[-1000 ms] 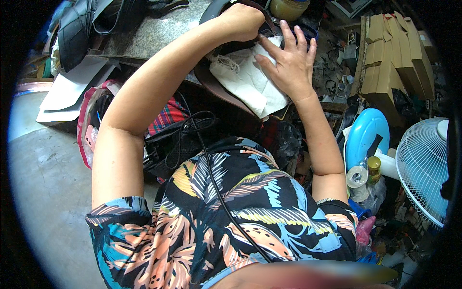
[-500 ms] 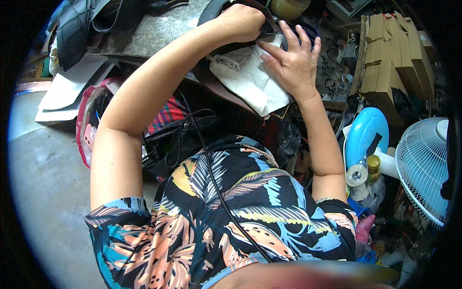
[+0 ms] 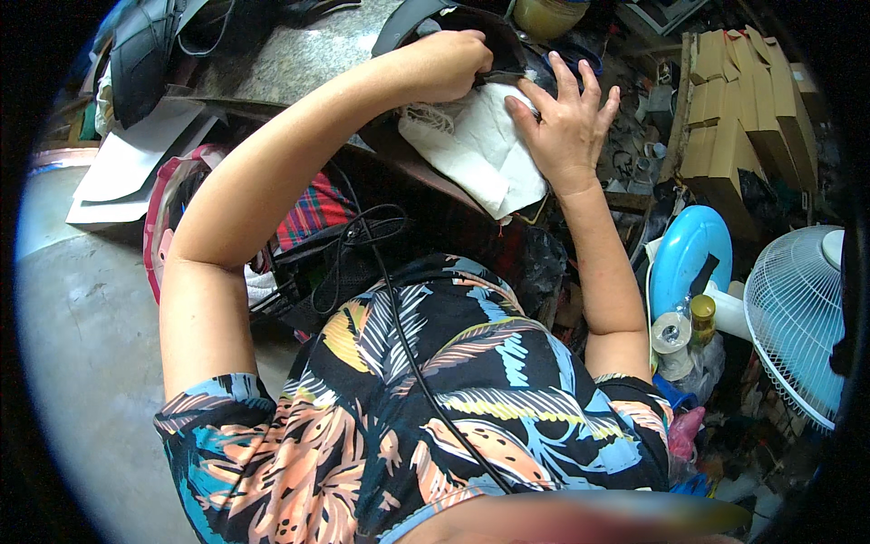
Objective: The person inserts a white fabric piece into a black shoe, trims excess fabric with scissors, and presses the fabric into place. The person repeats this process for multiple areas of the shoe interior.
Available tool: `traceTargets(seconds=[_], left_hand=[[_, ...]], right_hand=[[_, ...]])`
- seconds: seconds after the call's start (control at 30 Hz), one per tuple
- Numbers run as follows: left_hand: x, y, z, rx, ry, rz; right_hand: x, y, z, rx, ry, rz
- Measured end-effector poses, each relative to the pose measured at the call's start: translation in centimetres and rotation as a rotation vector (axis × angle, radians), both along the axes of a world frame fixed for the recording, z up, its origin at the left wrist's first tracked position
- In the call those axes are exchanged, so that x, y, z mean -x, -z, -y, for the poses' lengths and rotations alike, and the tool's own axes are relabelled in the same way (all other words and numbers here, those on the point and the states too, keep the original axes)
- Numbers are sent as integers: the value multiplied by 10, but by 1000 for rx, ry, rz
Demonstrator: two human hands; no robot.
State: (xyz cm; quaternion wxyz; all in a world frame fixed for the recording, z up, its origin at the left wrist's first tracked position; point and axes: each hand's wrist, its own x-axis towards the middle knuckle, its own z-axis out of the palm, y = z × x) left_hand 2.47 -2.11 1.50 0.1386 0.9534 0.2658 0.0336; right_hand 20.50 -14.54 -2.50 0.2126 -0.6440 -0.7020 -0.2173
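A black, leather-looking curved piece (image 3: 391,36) lies at the top middle, partly hidden by my hands; its kind I cannot tell. Over it my left hand (image 3: 453,65) is closed, the knuckles toward me, and what its fingers grip is hidden. Just to the right my right hand (image 3: 566,127) is open, its fingers spread and pointing away. The thumb and index finger of that hand reach to the edge of the black piece and a folded white cloth (image 3: 471,150). This cloth lies on the near edge of the work surface, below both hands.
A grey stone-like slab (image 3: 308,54) is at the upper left, with black pieces (image 3: 140,72) beyond it. White sheets (image 3: 136,163) and a pink-rimmed basket (image 3: 154,236) stand left. On the right are cardboard boxes (image 3: 725,118), a blue stool-like disc (image 3: 691,254) and a fan (image 3: 797,308).
My left hand has come slightly nearer and left, its elbow lower. My right hand has shifted a little right and nearer, its fingers still spread. The black piece has moved slightly with them.
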Motion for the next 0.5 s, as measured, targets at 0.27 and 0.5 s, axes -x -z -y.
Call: traceTargets(seconds=[0.27,0.5], left_hand=[[13,3,24,-44,84,89],[11,2,24,-53,90,116]], right_hand=[[-1,1,1,3,-11,-74],[-3,2,1,-8,-19,-97]])
